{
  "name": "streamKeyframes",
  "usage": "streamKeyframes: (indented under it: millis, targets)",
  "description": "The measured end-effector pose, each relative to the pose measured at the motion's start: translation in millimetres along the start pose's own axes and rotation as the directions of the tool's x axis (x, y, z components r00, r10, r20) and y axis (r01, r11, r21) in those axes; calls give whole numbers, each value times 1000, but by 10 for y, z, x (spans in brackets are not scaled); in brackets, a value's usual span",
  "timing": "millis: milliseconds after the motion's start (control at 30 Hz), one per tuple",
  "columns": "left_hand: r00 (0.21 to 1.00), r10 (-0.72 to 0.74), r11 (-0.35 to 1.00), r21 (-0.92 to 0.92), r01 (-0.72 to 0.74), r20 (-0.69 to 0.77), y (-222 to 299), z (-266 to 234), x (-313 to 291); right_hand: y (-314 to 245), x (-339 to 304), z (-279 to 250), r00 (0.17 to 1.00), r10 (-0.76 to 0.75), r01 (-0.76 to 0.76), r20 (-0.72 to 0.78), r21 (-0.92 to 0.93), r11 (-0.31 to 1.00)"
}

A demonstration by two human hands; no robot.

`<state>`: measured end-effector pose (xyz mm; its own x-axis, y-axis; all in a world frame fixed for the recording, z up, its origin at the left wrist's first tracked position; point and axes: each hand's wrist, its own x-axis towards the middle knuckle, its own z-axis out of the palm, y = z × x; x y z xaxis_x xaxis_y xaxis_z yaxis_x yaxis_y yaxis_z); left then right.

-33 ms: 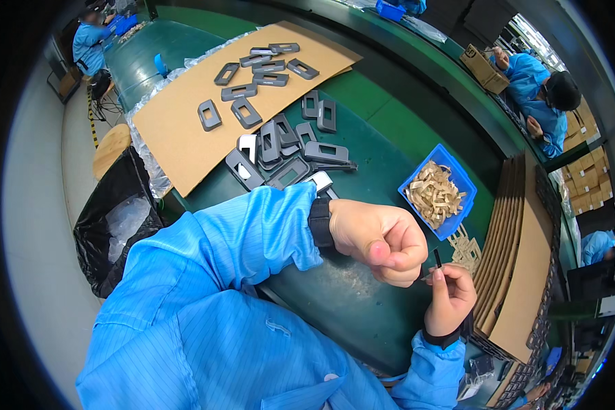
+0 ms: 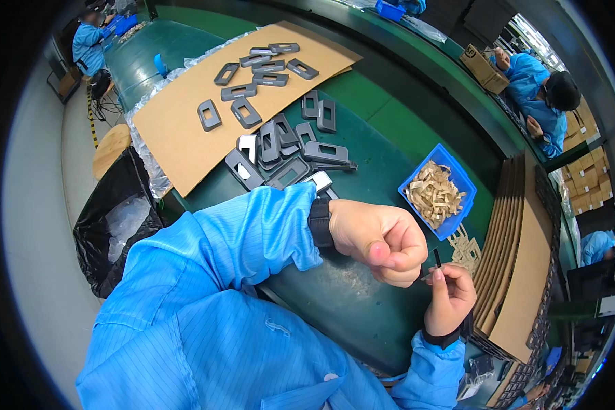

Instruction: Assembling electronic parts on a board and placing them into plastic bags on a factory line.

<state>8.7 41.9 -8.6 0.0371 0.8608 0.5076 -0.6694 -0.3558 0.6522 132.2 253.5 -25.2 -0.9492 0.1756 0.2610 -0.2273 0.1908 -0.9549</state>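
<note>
My left hand (image 2: 379, 239) is over the green table (image 2: 362, 307), its thumb pressed against curled fingers. Whatever those fingers hold, if anything, is hidden. Close by on its right, my right hand (image 2: 451, 297) pinches a small, thin black strip (image 2: 437, 257) that sticks up from between thumb and fingertip. Just beyond the hands stands a blue bin (image 2: 463, 183) full of tan, looped strips (image 2: 434, 195). Beside that bin lies a flat tan lattice piece (image 2: 466, 249). Beyond my left forearm is a heap of grey frames with rectangular windows (image 2: 290, 171).
More grey frames (image 2: 246, 113) are spread on a cardboard sheet (image 2: 178, 147) at the far left. Upright cardboard sheets (image 2: 519, 273) are stacked at right. A black bag (image 2: 99, 232) hangs off the table's left side. Another person (image 2: 536, 89) in blue sits at the far right.
</note>
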Motion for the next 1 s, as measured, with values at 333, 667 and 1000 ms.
streamKeyframes:
  millis: [333,667,1000]
  targets:
    - [999,20,1000,11,-21,25,11,12,-11,-5,2,10,1000,-17,17,24,-7,1000]
    - [998,31,999,12,-32,51,18,-22,-10,14,24,21,1000,-22,22,17,28,999]
    - [972,160,978,160,-132,-172,-81,-26,-23,44,-10,23,999,-35,35,-16,54,998]
